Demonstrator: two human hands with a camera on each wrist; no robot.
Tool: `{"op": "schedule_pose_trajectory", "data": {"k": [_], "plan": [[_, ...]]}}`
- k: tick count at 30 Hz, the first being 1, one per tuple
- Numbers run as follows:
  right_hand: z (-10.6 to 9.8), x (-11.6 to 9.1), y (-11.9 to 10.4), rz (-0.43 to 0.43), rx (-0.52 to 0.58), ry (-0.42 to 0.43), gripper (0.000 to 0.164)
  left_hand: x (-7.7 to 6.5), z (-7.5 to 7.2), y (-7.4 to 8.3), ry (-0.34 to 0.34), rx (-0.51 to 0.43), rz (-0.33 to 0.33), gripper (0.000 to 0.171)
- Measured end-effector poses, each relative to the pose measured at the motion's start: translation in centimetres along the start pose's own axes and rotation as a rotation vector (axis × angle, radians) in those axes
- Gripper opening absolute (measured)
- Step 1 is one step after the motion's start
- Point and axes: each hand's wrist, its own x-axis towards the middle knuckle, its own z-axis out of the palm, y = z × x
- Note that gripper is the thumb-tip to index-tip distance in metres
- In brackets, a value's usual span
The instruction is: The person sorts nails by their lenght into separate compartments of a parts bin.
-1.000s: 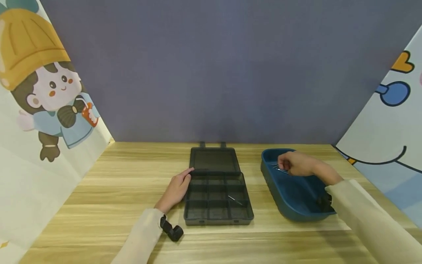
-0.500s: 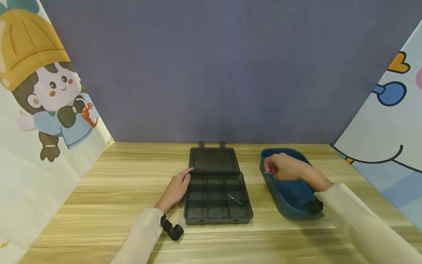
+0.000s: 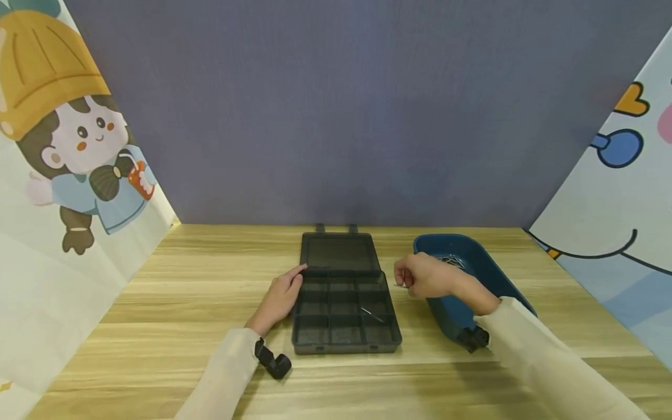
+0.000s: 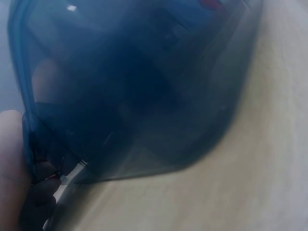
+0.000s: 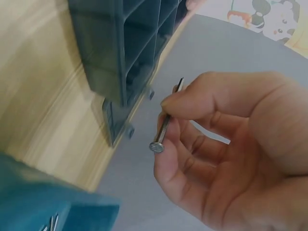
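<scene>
Pinches a nail [image 5: 166,126] mid-shank in the right grip [image 3: 426,276], between tub [image 3: 442,321] and box [image 3: 346,349], likely leaving both ends exposed, and rests the relaxed left grip [image 3: 279,298] against the box, likely for steadiness.

Lighting: soft, even, moderately bright. Shadow: diffuse, on the near right tabletop [image 3: 467,388], below the right sleeve [image 3: 546,353]. Left wrist view: hazy, blurred, one small glint on the box [image 4: 139,96]. Right wrist view: nail [image 5: 164,126] crisp, tub [image 5: 94,214] soft-edged.
</scene>
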Motion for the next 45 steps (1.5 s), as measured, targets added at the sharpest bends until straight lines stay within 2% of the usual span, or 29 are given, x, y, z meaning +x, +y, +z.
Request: {"op": "schedule_pose_trajectory", "data": {"k": [6, 14, 21, 25, 34, 41, 45], "plan": [[0.9, 0.9, -0.6, -0.005, 0.006, 0.014, 0.024, 0.1, -0.1, -0.2, 0.017, 0.016, 0.019, 0.038], [2.2, 2.4, -1.2, 0.006, 0.057, 0.002, 0.022, -0.2, -0.1, -0.5, 0.01, 0.021, -0.006, 0.038], [3.1, 3.4, -1.4, 0.014, 0.035, 0.013, 0.016, -0.3, 0.0, -0.5, 0.001, 0.008, -0.006, 0.039], [3.5, 3.7, -1.5, 0.028, 0.042, 0.012, 0.015, -0.4, 0.2, -0.6, 0.0, 0.002, -0.014, 0.039], [4.2, 4.3, -1.5, 0.003, 0.048, 0.022, 0.016, -0.3, 0.2, -0.4, 0.007, -0.002, -0.003, 0.038], [4.4, 4.6, -1.5, 0.043, 0.048, -0.004, 0.018, -0.1, 0.1, -0.1, 0.011, 0.003, 0.001, 0.038], [4.3, 4.7, -1.4, 0.049, 0.026, 0.009, 0.019, 0.1, 0.1, 0.0, 0.012, 0.002, 0.005, 0.038]]}}
